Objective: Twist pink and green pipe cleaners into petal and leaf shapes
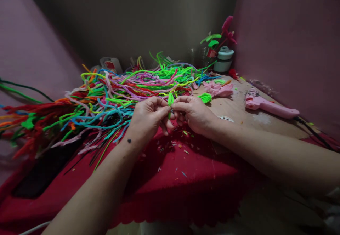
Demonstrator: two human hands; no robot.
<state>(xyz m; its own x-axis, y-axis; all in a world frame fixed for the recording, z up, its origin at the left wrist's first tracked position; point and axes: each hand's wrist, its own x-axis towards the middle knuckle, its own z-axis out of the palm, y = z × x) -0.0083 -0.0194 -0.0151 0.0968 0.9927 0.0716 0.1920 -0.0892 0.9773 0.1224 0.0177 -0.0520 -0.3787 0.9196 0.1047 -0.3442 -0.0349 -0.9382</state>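
Between my two hands a bright green pipe cleaner (170,98), bent into a narrow loop, stands upright above the fingertips. My left hand (148,113) pinches it from the left, thumb and forefinger pressed together. From the right, my right hand (195,114) grips its lower part with closed fingers. The bottom of the loop is partly hidden by the fingers. Right behind my right hand lies a bundle of green pipe-cleaner loops (205,98), with pink pipe-cleaner pieces (219,89) beyond it.
A large heap of coloured pipe cleaners (148,82) spreads across the back and left. On a brown board (276,125) at right lies a pink glue gun (273,107) with a black cord. A pale jar (224,61) stands behind. Small scraps dot the red cloth (180,182); a black flat object (45,171) lies left.
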